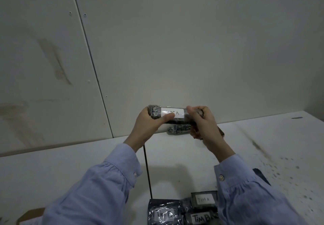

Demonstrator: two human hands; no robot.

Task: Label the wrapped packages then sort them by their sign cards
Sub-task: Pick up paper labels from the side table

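I hold a dark plastic-wrapped package (177,119) up above the far side of the table, with a white label (172,113) reading "TIM A" facing me. My left hand (149,125) grips its left end, thumb pressed on the label's lower edge. My right hand (203,121) grips the right end, fingers curled over the wrap. Another wrapped package (178,129) lies on the table just below, by the wall. Near me lie a package labelled "TIM A" (204,200) and two labelled "TIM B" (164,215) (200,218).
The white table (87,163) has a dark seam (148,172) running toward me and dark speckled stains at the right. A pale panelled wall stands right behind it. A cardboard corner (29,216) shows at the bottom left. A dark object (262,175) lies beside my right sleeve.
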